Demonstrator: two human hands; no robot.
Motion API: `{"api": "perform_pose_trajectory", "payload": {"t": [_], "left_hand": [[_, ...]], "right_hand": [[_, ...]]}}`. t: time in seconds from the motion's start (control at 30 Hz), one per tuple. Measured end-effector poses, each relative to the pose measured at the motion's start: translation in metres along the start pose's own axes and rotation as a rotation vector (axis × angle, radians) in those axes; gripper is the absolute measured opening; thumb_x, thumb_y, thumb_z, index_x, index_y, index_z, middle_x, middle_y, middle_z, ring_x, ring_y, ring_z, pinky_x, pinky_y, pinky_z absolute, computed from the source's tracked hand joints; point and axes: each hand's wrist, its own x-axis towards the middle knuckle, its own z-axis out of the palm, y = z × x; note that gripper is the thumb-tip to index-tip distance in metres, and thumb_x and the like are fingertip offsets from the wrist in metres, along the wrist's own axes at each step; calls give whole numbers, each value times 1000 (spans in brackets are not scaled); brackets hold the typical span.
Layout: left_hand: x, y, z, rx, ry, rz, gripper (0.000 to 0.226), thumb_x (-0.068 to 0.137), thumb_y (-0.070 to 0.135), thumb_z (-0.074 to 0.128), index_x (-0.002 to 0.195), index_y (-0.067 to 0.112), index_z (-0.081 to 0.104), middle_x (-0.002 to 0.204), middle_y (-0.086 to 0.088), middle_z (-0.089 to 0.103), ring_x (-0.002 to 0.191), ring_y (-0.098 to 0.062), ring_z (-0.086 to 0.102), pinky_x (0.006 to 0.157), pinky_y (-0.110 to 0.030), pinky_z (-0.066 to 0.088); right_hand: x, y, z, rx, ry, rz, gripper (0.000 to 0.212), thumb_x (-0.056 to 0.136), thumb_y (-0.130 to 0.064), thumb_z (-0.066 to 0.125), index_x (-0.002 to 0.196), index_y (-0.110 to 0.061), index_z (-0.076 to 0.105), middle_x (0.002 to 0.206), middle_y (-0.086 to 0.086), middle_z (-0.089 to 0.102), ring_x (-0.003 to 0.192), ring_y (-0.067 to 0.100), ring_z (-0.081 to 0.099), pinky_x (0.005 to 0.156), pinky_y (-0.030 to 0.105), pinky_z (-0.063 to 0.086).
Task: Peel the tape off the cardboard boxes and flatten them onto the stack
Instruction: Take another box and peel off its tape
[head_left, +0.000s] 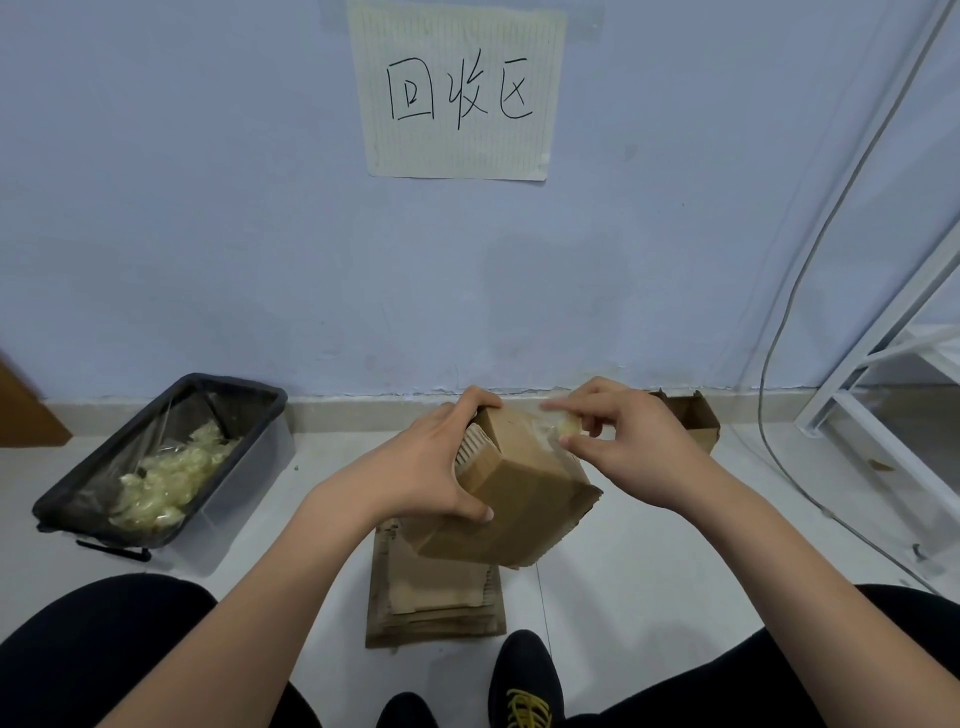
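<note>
The left hand (441, 457) grips a small brown cardboard box (519, 499) from its left side, fingers curled over the top far edge and the thumb pressed against the lower near face, so the box hangs tilted in the air above the stack (431, 597). The right hand (618, 447) pinches a crumpled wad of clear, yellowish tape (569, 425) between thumb and fingertips at the box's upper right corner; glossy tape runs from the wad down onto the cardboard there, though how far it clings is hard to make out. The box's open left end shows the ribbed edge of corrugated board, mostly hidden by the left palm, and its bottom flaps look torn and ragged. Both forearms reach in bare from the lower corners, wrists bent inward toward the box. The stack below is flat, matte cardboard sheets lying on pale floor tiles, its far end covered by the held box. A second box (691, 421) stands behind the right hand by the wall, largely hidden. To the left a dark rectangular bin (249, 410) lined with a thin clear bag holds a heap of shiny balled tape. A lined paper sign (457, 88) with handwritten characters is stuck on the pale blue wall, a white metal frame (852, 384) and a grey cable (795, 291) stand at right, and dark knees and a shoe (524, 680) with yellow laces are cut off at the bottom.
</note>
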Motion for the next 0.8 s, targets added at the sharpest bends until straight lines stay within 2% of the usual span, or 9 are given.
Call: {"api": "perform_pose_trajectory", "payload": {"t": [0.07, 0.13, 0.2, 0.33, 0.43, 0.5, 0.6, 0.67, 0.8], "left_hand": [[0, 0, -1, 10, 0, -1, 100, 63, 43, 90, 134, 52, 20, 127, 11, 47, 109, -15, 50, 92, -36, 49], [-1, 0, -2, 8, 4, -2, 99, 63, 42, 90, 133, 51, 21, 125, 11, 47, 109, -15, 50, 90, -35, 48], [0, 0, -3, 0, 10, 1, 99, 63, 41, 90, 133, 51, 21, 124, 11, 47, 108, -15, 50, 88, -33, 46], [0, 0, -3, -9, 25, 4, 98, 64, 40, 91, 134, 49, 22, 126, 11, 47, 108, -14, 50, 85, -30, 43], [0, 0, -5, -6, 25, 4, 99, 63, 40, 91, 134, 50, 22, 127, 12, 47, 109, -14, 50, 86, -30, 44], [-1, 0, -5, -6, 17, 3, 99, 63, 40, 90, 133, 51, 22, 127, 13, 46, 110, -14, 50, 86, -31, 45], [-1, 0, -5, 9, 6, 0, 98, 64, 41, 90, 133, 51, 21, 127, 12, 47, 110, -14, 50, 87, -32, 45], [-2, -2, -5, 17, 3, -8, 98, 64, 40, 90, 133, 51, 21, 127, 12, 47, 110, -15, 50, 87, -33, 46], [-2, -5, -6, 34, -3, -23, 99, 62, 42, 90, 133, 52, 21, 125, 10, 48, 109, -15, 52, 89, -36, 49]], "right_hand": [[0, 1, 0, -12, 8, 22, 22, 86, -21, 75, 97, -40, 76, 92, -12, 59, 81, 2, 54, 72, 9, 40], [0, 3, 0, 20, 19, 42, 21, 82, -21, 80, 92, -39, 77, 91, -10, 61, 82, 3, 57, 80, 19, 47], [0, 4, 0, 81, 26, 55, 23, 79, -20, 83, 95, -37, 78, 93, -9, 63, 85, 5, 61, 89, 24, 51], [0, 0, 3, 182, -16, 65, 34, 77, -19, 85, 109, -27, 77, 108, -10, 60, 88, 3, 66, 94, 15, 50], [-1, -1, 6, 162, -8, 87, 23, 82, -16, 80, 102, -26, 75, 109, -8, 60, 83, 5, 67, 82, 9, 51], [-2, -1, 5, 142, 0, 134, 17, 82, -15, 77, 93, -27, 70, 93, -4, 68, 80, 12, 68, 65, 9, 50], [-2, -1, 4, 82, 39, 110, 18, 82, -18, 74, 87, -28, 60, 82, -7, 68, 81, 11, 66, 63, 21, 50], [-3, -3, 2, 57, 39, 59, 25, 83, -20, 73, 94, -34, 56, 88, -12, 66, 83, 4, 61, 69, 24, 50], [-2, -3, -1, -88, -49, 24, 38, 89, -27, 68, 116, -52, 62, 99, -23, 61, 100, -2, 45, 74, 8, 37]]}}
